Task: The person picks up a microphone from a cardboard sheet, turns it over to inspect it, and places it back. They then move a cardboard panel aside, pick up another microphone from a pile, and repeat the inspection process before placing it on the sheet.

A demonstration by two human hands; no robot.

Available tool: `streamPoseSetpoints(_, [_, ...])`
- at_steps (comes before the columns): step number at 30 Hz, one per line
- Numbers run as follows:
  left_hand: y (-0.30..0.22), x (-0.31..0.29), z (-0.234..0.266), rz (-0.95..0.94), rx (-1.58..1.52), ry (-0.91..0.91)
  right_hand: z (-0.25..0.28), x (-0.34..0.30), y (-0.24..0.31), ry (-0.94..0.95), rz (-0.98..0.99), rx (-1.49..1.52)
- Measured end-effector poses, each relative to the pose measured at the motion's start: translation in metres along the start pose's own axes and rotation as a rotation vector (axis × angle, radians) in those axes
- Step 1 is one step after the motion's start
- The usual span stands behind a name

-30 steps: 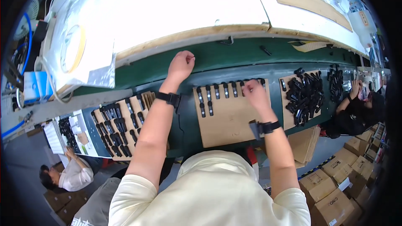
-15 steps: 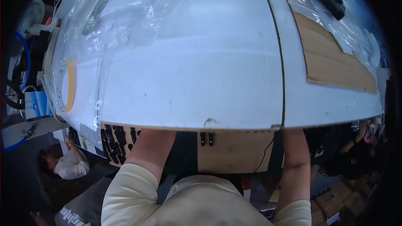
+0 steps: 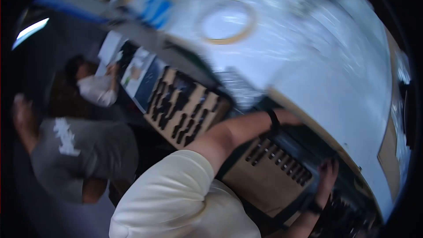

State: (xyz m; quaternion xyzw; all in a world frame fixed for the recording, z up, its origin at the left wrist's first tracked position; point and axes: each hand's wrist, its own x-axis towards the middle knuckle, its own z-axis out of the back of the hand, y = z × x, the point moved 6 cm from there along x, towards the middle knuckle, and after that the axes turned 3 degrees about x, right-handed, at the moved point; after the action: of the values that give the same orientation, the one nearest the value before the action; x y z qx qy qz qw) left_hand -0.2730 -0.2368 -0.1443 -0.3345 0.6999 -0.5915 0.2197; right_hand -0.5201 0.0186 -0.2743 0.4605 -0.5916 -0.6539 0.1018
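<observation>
My left hand point(image 3: 288, 117) reaches to the edge of a large white board point(image 3: 326, 88); its fingers are hidden at that edge. Below it lies a brown cardboard sheet point(image 3: 253, 184) bearing a row of small dark parts point(image 3: 282, 161), too blurred to name. At the right end of that row, my right hand point(image 3: 327, 178) is raised beside the board's edge. Its fingers look stretched out and slightly apart, with nothing visible in them. Dark bands circle both wrists.
A second cardboard sheet point(image 3: 169, 136) with several dark parts lies to the left. A tape roll point(image 3: 220, 41) and clear plastic film point(image 3: 317, 13) rest on the board. One person in a grey shirt point(image 3: 88, 150) is at left; another in white point(image 3: 97, 90) works beyond.
My view has swung left, bringing the left-hand sheet of parts and the co-workers closer in. Both hands, hidden under the board before, now show at least partly.
</observation>
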Motion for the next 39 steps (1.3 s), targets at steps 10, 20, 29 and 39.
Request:
streamPoseSetpoints(10, [-0.056,-0.154,-0.048,0.1,0.324,0.393,-0.167,-0.215,0.08,0.154,0.429,-0.342])
streamPoseSetpoints(20, [-0.13,-0.24,-0.053,-0.079,0.43,0.221,-0.182,-0.294,0.085,0.317,0.579,-0.316])
streamPoseSetpoints(29, [-0.159,-0.267,-0.063,-0.276,0.499,0.195,-0.176,-0.322,0.08,0.355,0.487,-0.22])
streamPoseSetpoints(39, [-0.152,-0.285,-0.071,-0.033,0.315,0.229,-0.173,-0.346,0.081,0.345,0.497,-0.223])
